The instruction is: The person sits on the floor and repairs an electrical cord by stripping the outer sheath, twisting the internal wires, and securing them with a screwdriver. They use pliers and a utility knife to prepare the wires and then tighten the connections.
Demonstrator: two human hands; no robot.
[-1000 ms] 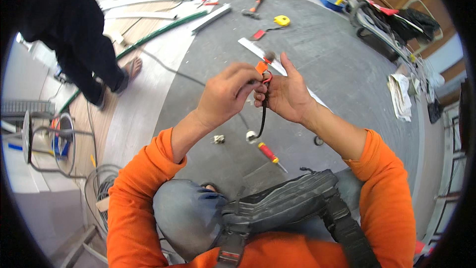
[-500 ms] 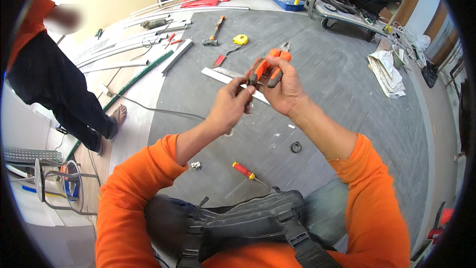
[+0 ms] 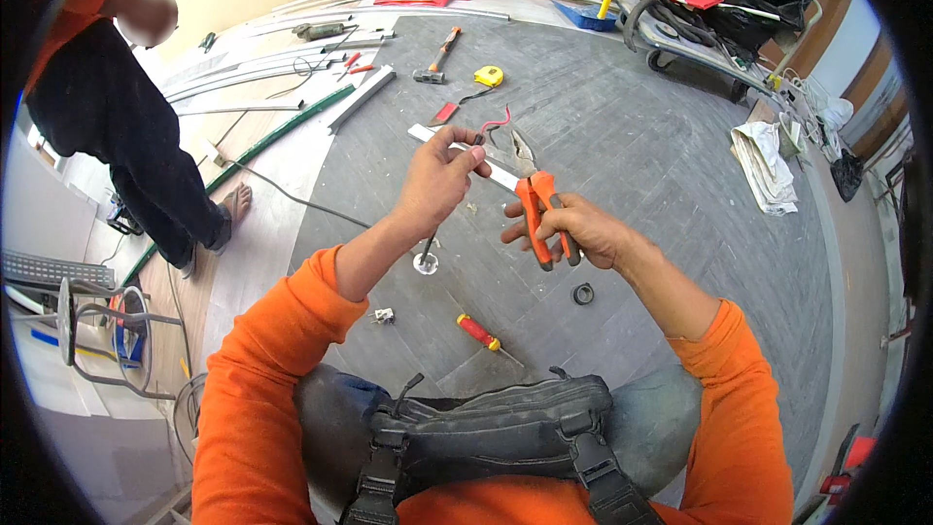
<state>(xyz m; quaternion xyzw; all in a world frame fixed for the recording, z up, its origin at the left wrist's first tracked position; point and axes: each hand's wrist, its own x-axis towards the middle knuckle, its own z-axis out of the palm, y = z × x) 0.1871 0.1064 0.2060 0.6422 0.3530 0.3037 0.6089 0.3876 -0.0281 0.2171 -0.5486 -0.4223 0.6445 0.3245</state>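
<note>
My left hand [image 3: 439, 180] pinches the end of a dark electrical cable [image 3: 429, 244]. A thin red wire [image 3: 501, 122] curls out past the fingertips, with a short dark wire beside it. Below the hand, the cable runs down to a whitish round spot [image 3: 425, 263] on the floor. To the right, my right hand [image 3: 589, 230] holds pliers [image 3: 535, 209] by their orange-and-grey handles. Their jaws point away from me, apart from the cable. Under both hands lies a white strip [image 3: 503, 176] on the grey floor.
A screwdriver [image 3: 478, 332], a roll of dark tape [image 3: 582, 294] and a small white fitting [image 3: 383, 315] lie near my knees. Farther off are a hammer [image 3: 439, 56], a tape measure [image 3: 489, 76] and metal profiles [image 3: 362, 100]. A co-worker [image 3: 126, 126] stands left; a loaded trolley [image 3: 680, 49] is back right.
My hands have moved apart. The pliers have come away from the cable, down and to the right, and the red wire now shows above my left hand.
</note>
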